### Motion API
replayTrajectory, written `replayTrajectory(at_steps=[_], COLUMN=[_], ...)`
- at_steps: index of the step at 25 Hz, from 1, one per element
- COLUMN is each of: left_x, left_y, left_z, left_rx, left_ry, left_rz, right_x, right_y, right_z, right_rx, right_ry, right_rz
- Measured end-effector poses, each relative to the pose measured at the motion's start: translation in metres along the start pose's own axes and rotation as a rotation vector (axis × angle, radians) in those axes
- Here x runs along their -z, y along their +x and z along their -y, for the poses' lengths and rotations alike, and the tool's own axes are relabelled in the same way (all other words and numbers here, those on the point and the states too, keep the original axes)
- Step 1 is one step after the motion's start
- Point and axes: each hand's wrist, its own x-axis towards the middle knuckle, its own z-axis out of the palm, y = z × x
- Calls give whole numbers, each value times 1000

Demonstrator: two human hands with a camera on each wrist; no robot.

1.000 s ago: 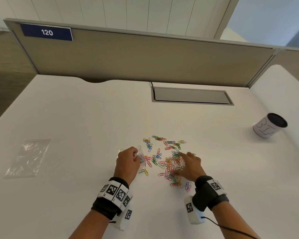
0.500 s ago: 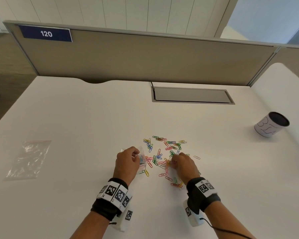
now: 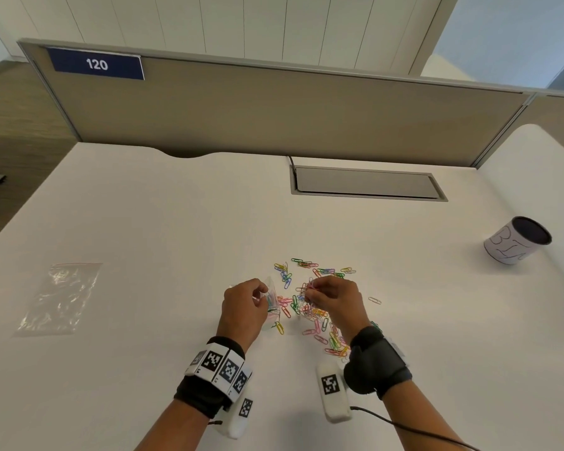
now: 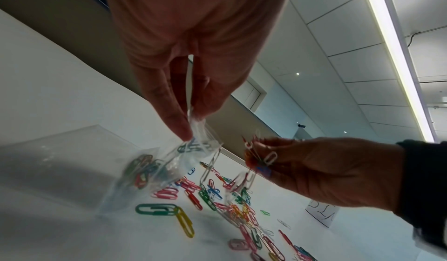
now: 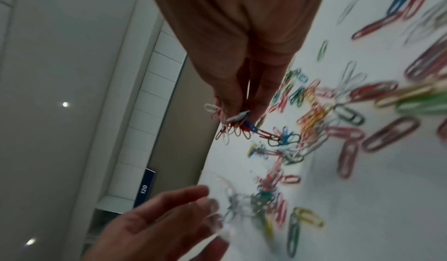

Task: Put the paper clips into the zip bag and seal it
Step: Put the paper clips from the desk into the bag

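Observation:
A pile of coloured paper clips [image 3: 316,307] lies scattered on the white desk [image 3: 144,222]. My left hand [image 3: 245,304] pinches the top edge of a small clear zip bag [image 4: 169,162], which holds several clips inside and hangs down to the desk. My right hand [image 3: 334,299] is lifted just above the pile and pinches a bunch of clips [image 4: 261,156], some dangling in a chain [image 5: 266,133]. The bunch of clips [image 5: 232,120] is a short way right of the bag's mouth.
A second clear zip bag [image 3: 61,297] lies flat at the left of the desk. A white cup with a dark inside [image 3: 515,240] stands at the far right. A grey cable hatch [image 3: 365,183] sits in the desk below the beige partition [image 3: 274,109].
My right hand went from spread flat on the pile to closed round a bunch of clips, then lifted it up and left toward the bag. The left hand kept holding the bag.

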Motion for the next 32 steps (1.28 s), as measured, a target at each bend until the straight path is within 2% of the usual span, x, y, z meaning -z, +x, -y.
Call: replayTrajectory(at_steps=[3,5,11,14,16,18,20,22,25,28,30,32], left_x=[0,1,2,4,5,6,5,4,4,7,9,9], left_y=[-2,-4,-9,-10,-10,-9,-10,-10,-10,-9,-8,-7], left_z=[-1,-4,-7,-10,-11,-12,-12,-13,-13,-12,-11,-10], left_rx=[-13,-20,-29,-59,-73,-66,-48,-38,-29,-11,5,1], left_ry=[-3,-6,1,-6,-13,-26,-46,-61,-74,-77,-86,-86], left_rz=[1,6,-17,-3,15,16,15,21,27,22,9,-1], right_x=[-22,-35,-57,-59,-58,-55,-53,-54,-55,-53,-50,-44], right_y=[-3,-3,4,3,2,2,2,2,1,0,-1,2], right_z=[10,15,19,22,26,31,34,35,38,41,43,39], right_rx=[3,0,127,134,130,53,-91,-141,-40,34,53,46], right_ry=[51,0,-548,-654,-631,-501,-325,-277,-423,-366,-241,-267], right_rz=[66,98,101,140,221,277,279,245,248,272,181,79])
